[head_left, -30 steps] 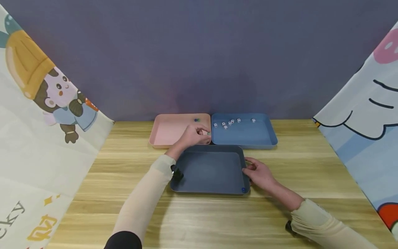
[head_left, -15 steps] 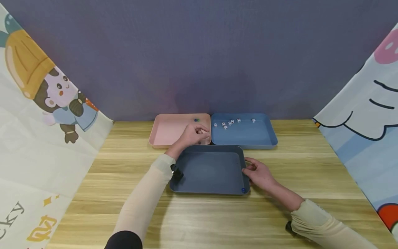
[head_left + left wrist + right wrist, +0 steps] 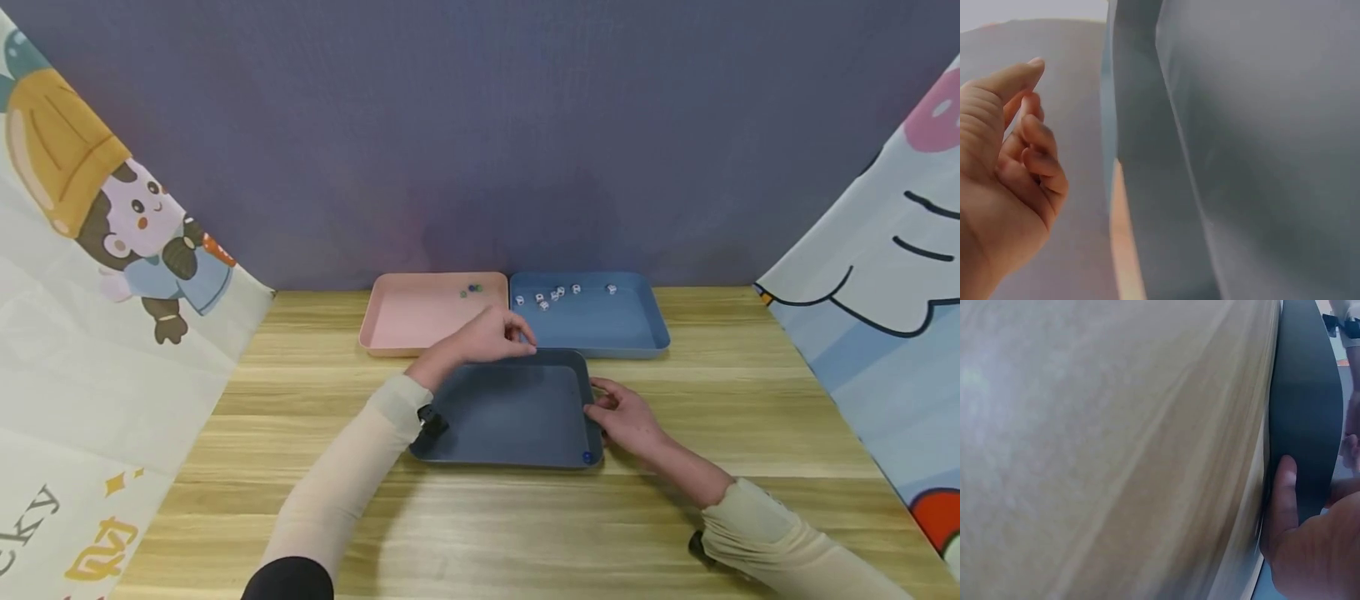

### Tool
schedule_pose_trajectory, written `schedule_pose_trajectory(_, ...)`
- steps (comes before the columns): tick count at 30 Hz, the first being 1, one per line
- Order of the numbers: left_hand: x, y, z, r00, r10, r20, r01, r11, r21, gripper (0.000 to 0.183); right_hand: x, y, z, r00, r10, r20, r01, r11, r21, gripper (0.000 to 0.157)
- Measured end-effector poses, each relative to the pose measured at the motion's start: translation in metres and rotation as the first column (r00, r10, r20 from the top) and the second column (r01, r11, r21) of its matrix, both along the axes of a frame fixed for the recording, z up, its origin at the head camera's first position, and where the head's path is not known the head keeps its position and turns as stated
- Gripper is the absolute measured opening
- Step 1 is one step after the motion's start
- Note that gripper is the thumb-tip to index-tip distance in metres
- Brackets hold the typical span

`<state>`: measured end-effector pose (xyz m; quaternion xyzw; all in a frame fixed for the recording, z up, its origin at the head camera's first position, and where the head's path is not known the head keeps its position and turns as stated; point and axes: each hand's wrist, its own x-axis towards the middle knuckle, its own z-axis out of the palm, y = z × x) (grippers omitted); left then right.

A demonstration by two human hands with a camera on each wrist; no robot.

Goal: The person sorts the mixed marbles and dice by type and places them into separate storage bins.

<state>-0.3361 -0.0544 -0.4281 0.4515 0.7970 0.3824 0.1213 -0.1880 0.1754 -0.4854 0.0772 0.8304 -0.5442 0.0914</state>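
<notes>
My left hand (image 3: 495,335) hovers over the far rim of the dark grey tray (image 3: 502,408), fingers loosely bent. In the left wrist view nothing shows between the thumb (image 3: 1019,75) and fingers. My right hand (image 3: 628,421) grips the right side of this tray, with a fingertip (image 3: 1287,472) against its outer wall in the right wrist view. One small blue ball (image 3: 587,457) lies in the tray's near right corner. Behind, the pink tray (image 3: 405,321) holds a green ball (image 3: 462,293) and a blue ball (image 3: 472,288) with another green one beside it.
A blue tray (image 3: 600,329) stands right of the pink one, with several white dice (image 3: 559,292) near its back left. The trays rest on a wood-grain table (image 3: 480,533). A dark backdrop (image 3: 480,150) rises behind, and printed cloths (image 3: 82,333) flank both sides.
My left hand has left the pink tray, moving right and nearer. The green ball at its fingertips a second ago is gone from there; another green ball now shows in the pink tray. Right hand unchanged.
</notes>
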Motion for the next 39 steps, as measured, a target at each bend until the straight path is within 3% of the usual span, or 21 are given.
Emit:
schedule_pose_trajectory(4, 0.015, 0.017, 0.011, 0.988, -0.151, -0.029, 0.147, 0.983, -0.114, 0.005, 0.000, -0.001, 0.001, 1.000, -0.009, 0.011, 0.009, 1.000, 0.015, 0.055)
schedule_pose_trajectory(8, 0.033, 0.035, 0.018, 0.957, -0.277, -0.084, 0.247, 0.933, -0.262, 0.004, -0.001, -0.001, 0.001, 1.000, -0.007, 0.025, 0.006, 1.000, 0.024, 0.055)
schedule_pose_trajectory(15, 0.071, 0.062, 0.014, 0.888, -0.437, -0.145, 0.304, 0.794, -0.526, 0.011, 0.000, -0.001, 0.003, 1.000, 0.022, 0.014, -0.022, 1.000, 0.010, 0.055)
schedule_pose_trajectory(19, 0.085, 0.073, 0.008, 0.863, -0.482, -0.153, 0.312, 0.746, -0.588, 0.012, 0.000, 0.000, 0.004, 1.000, 0.029, 0.009, -0.029, 0.999, -0.015, 0.055)
schedule_pose_trajectory(32, 0.096, 0.086, -0.010, 0.829, -0.534, -0.165, 0.306, 0.682, -0.664, 0.018, 0.000, 0.002, 0.003, 0.999, 0.041, 0.008, -0.041, 0.999, -0.030, 0.054)
schedule_pose_trajectory(39, 0.098, 0.089, -0.017, 0.809, -0.554, -0.195, 0.287, 0.663, -0.692, 0.015, 0.000, 0.003, 0.001, 1.000, 0.027, 0.004, -0.027, 0.999, -0.020, 0.053)
